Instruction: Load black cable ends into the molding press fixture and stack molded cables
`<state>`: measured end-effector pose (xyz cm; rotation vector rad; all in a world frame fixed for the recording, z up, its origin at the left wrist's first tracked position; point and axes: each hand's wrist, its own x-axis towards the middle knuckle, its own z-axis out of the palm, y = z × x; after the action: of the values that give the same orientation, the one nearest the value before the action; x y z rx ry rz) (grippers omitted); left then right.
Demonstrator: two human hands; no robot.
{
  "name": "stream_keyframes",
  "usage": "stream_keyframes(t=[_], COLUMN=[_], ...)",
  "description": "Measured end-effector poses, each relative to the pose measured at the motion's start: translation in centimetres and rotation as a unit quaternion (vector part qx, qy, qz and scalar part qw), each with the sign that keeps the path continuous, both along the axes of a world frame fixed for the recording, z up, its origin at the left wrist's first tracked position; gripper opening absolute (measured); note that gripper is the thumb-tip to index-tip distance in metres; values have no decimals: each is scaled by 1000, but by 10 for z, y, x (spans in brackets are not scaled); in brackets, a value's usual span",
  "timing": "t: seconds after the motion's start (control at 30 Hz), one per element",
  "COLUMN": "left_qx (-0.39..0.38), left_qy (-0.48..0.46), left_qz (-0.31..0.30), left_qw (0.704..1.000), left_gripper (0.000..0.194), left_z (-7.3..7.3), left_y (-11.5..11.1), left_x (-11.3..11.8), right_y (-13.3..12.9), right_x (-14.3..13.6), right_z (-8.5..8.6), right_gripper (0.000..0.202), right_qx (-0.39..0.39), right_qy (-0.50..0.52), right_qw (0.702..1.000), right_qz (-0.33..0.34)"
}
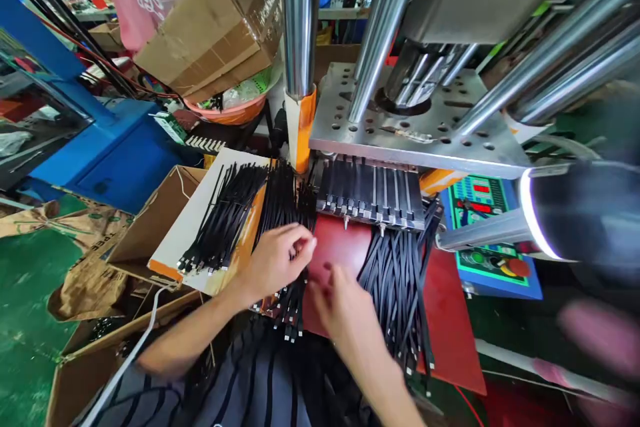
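A striped shirt [270, 373], nearest the lens, fills the space in front of the slotted metal fixture [370, 193]. Above that fixture hangs the drilled steel press plate [425, 149]; in front of and under it lies a red board [345, 233], and to its right stands a blue control box [505, 283]. Flat black cables [395, 273] spill over the board from the fixture's front right, while another bundle [220, 220] fans out on white card to its left. Small metal plugs line the fixture's front edge.

Before the fixture's left end, the left hand [280, 253] curls, thumb and forefinger nearly meeting; the right hand [345, 300], blurred, bends its fingers toward it. I cannot tell whether either pinches a cable.

To do this well, I would keep each cable untwisted and straight in its groove, plugs level along the fixture's edge, fingertips clear of the plate.
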<state>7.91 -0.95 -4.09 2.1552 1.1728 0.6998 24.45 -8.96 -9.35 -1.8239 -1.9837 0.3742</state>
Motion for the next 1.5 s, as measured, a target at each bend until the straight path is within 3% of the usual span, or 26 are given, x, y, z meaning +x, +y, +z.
stream_keyframes(t=[0.07,0.13,0.27,0.37,0.5,0.53,0.57,0.67,0.73,0.83,0.9,0.97,1.03,1.13,1.2,1.27,1.33,1.43,1.5], left_qx=[-137,-277,-489,-555,-556,-544,-528,-473,-445,-430,-425,-433,-470,-538,-554,-540,-503,-446,-431], left_qy=[-33,-76,-179,-286,-449,-460,-451,-344,-271,-187,-154,-175,-249,-369,-386,-341,-262,-153,-98], left_qz=[20,25,-6,30,131,141,138,73,30,7,-7,-16,-13,-16,-66,-129,-165,-167,-163], left_qw=[990,958,854,781,687,687,706,807,853,883,892,884,847,758,735,759,807,866,882], left_gripper=[23,24,54,67,52,46,42,44,49,52,51,50,50,54,56,57,55,46,41], left_z=[-4,-9,-27,-42,-53,-52,-51,-43,-36,-30,-28,-27,-27,-22,-13,-3,7,11,8], left_y=[-40,-69,-107,-118,-110,-106,-102,-96,-95,-96,-97,-97,-98,-101,-103,-105,-108,-111,-110], left_x=[-24,-38,-43,-28,2,7,12,17,16,15,18,24,32,40,40,35,30,22,16], right_y=[-20,-20,-26,-59,-94,-94,-90,-63,-48,-49,-63,-83,-103,-121,-121,-113,-100,-80,-69], right_x=[-31,-47,-32,-9,16,20,23,25,27,36,43,45,43,46,55,62,62,48,36], right_z=[-16,-22,-12,3,16,16,16,12,9,11,15,21,26,31,34,38,42,44,43], right_gripper=[13,11,11,12,18,17,17,25,25,28,32,38,43,46,47,46,46,39,40], right_qx=[-63,-102,-85,-98,-208,-215,-211,-209,-238,-202,-147,-128,-151,-206,-251,-262,-221,-128,-91], right_qy=[-19,-30,46,108,139,114,70,-108,-161,-78,61,202,282,303,319,371,436,487,489], right_qw=[998,994,994,989,966,969,975,956,937,955,970,962,945,930,913,890,872,862,864], right_qz=[-12,-39,-50,-16,62,40,-8,-176,-201,-201,-182,-132,-71,-6,37,53,20,-57,-78])
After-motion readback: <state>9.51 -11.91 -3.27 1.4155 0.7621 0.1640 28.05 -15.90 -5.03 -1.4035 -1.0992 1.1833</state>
